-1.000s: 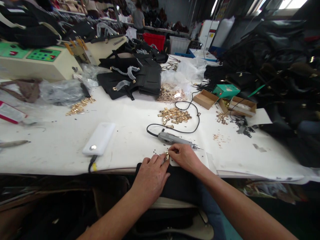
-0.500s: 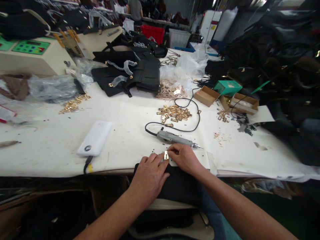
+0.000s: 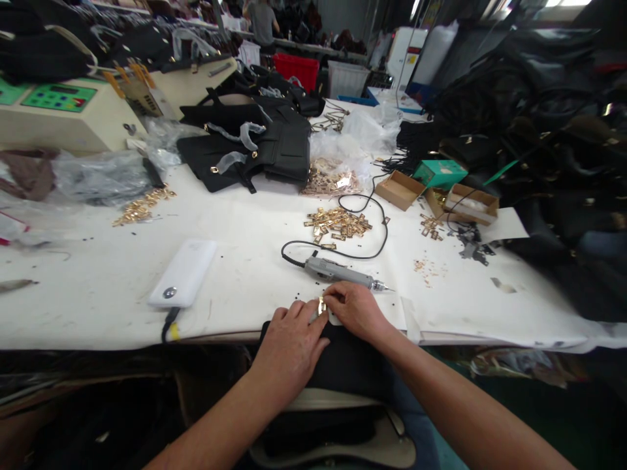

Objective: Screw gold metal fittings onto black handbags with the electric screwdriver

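Left hand (image 3: pixel 291 336) lies palm down on a black bag (image 3: pixel 337 362) at the table's edge; whether its fingers grip anything, I cannot tell. Beside its fingertips, between both hands, is a small gold clasp (image 3: pixel 321 305). Just beyond lies a gray electric screwdriver (image 3: pixel 337 271). Right hand (image 3: pixel 356 312) pinches the clasp's edge between thumb and forefinger. Farther right sits an open cardboard box (image 3: pixel 399 189).
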`<state>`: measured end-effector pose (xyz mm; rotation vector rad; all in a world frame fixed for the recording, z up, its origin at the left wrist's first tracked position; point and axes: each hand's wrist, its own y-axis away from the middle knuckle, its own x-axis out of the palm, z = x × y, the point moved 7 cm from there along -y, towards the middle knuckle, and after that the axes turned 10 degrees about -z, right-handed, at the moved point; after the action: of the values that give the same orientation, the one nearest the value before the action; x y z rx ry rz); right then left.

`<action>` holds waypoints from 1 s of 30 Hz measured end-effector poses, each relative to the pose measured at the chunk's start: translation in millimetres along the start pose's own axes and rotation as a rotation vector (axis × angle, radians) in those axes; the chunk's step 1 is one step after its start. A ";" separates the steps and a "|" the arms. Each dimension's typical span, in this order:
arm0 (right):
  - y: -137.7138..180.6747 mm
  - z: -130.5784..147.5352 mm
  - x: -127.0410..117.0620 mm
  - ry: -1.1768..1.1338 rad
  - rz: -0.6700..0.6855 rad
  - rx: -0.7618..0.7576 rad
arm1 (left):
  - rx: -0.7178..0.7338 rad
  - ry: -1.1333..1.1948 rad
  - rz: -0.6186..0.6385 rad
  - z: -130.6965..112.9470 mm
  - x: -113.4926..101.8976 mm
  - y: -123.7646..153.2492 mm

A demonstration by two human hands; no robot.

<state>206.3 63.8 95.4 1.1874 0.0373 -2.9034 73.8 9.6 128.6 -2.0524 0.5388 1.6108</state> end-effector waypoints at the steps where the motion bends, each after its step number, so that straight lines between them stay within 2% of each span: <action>1: -0.5 0.2 0.0 0.006 0.004 0.001 | 0.000 -0.006 -0.001 -0.6 0.0 0.1; 10: 1.0 0.6 -4.2 -0.136 0.006 0.016 | 0.019 -0.033 -0.009 -3.8 -2.2 -0.7; 20: 1.9 5.1 -6.8 -0.137 0.019 -0.009 | -0.014 0.036 -0.021 1.3 -1.5 2.3; 27: 5.4 2.0 -4.3 -0.147 -0.015 -0.026 | 0.003 0.002 -0.037 0.3 -1.6 3.0; 30: 7.6 3.8 -17.5 -0.172 -0.120 -0.074 | 0.018 -0.023 -0.034 -2.2 -2.4 3.6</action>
<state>216.2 56.0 110.2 0.9534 0.2208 -3.0649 72.9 5.4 130.9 -2.0167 0.5058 1.6021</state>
